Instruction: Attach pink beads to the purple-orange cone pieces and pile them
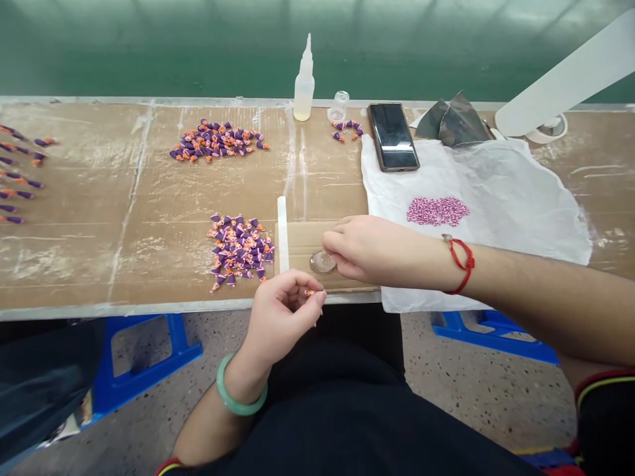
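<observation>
My left hand [282, 311] is held just off the table's front edge, fingers pinched on a tiny orange-and-purple piece [310, 291]. My right hand [364, 248] lies over a cardboard pad [302, 241], fingertips closed at a small clear glass dish [322, 262]; what they pinch is too small to see. A pile of purple-and-orange cone pieces [239, 248] lies just left of the pad, beside a white stick [282, 233].
A second pile of cone pieces [215, 140] lies farther back, with a glue bottle [303, 82], a small clear cup [339, 106] and a phone [393, 136]. Pink beads [437, 210] rest on a white sheet [516, 198]. Finished pieces [20, 175] line the left edge.
</observation>
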`<action>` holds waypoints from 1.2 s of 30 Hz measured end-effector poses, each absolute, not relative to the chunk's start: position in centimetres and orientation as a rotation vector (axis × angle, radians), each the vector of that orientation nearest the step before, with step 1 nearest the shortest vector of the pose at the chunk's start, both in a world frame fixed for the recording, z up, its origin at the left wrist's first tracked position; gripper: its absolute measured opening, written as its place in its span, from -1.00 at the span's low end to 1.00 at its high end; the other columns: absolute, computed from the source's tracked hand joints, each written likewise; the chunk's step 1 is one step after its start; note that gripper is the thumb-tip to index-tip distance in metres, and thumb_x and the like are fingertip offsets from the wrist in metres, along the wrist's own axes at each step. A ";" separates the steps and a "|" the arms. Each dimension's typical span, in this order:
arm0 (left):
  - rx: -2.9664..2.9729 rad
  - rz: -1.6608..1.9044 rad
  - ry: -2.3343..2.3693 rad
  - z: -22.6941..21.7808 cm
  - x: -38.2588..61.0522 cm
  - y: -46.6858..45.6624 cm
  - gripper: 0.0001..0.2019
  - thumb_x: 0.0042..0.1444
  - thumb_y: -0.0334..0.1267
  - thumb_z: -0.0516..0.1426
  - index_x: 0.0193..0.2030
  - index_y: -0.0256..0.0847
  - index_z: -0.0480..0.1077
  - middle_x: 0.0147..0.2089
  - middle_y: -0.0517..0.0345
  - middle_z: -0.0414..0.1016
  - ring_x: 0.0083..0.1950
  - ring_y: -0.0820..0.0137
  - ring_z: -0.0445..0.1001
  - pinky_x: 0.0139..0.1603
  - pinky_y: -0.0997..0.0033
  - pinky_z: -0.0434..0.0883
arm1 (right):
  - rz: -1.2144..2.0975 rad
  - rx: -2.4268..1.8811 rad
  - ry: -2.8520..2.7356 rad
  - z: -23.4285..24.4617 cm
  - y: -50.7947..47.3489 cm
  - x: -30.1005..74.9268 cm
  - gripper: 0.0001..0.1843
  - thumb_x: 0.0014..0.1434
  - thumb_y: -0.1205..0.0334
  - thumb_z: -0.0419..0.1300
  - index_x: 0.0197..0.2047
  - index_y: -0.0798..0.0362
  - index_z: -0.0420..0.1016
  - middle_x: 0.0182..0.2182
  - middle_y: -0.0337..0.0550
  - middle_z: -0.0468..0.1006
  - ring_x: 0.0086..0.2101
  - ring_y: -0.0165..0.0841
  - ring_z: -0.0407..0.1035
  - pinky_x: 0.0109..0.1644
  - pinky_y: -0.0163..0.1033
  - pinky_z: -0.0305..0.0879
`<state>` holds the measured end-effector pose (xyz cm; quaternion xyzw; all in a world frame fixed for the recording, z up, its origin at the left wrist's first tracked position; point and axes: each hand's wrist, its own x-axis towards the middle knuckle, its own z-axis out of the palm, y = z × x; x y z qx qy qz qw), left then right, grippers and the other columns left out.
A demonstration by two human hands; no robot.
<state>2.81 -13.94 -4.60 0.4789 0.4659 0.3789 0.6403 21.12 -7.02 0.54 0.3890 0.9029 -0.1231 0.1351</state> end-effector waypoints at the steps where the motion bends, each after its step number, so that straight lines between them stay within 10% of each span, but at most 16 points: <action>1: 1.078 0.875 1.050 -4.6 2.8 -13.9 -0.92 -0.01 -0.38 0.27 -0.41 -0.26 0.44 -0.62 0.28 0.43 -0.67 0.57 0.37 -0.64 0.65 0.31 | -0.351 1.127 2.625 0.6 -7.0 21.1 -0.86 0.20 0.37 0.11 -0.41 0.09 0.37 -0.52 -0.09 0.46 -0.47 -0.32 0.24 -0.38 -0.23 0.00; 6: 0.944 0.986 0.933 -4.4 2.9 -13.9 -0.85 0.05 -0.37 0.33 -0.38 -0.24 0.42 -0.57 0.27 0.52 -0.63 0.57 0.47 -0.61 0.71 0.38 | -0.499 1.260 2.690 1.6 -7.5 21.8 -0.79 0.21 0.33 0.08 -0.47 0.03 0.22 -0.57 -0.21 0.33 -0.51 -0.38 0.14 -0.41 -0.25 -0.05; 15: 0.827 1.163 0.729 -4.0 3.5 -14.2 -0.83 0.13 -0.23 0.37 -0.29 -0.22 0.49 -0.44 0.21 0.66 -0.51 0.49 0.63 -0.58 0.75 0.46 | -2.044 1.441 2.320 2.6 -10.6 22.4 -0.79 0.32 0.15 0.03 -0.36 0.00 0.21 -0.48 -0.28 0.38 -0.47 -0.45 0.24 -0.42 -0.34 0.18; 36: 0.840 1.234 0.697 -3.4 4.2 -14.8 -0.88 0.10 -0.30 0.39 -0.32 -0.20 0.55 -0.40 0.21 0.70 -0.47 0.41 0.67 -0.48 0.67 0.60 | -1.790 1.489 2.695 3.2 -11.7 22.2 -0.85 0.22 0.38 0.07 -0.40 0.05 0.28 -0.57 -0.36 0.36 -0.57 -0.56 0.16 -0.53 -0.43 0.09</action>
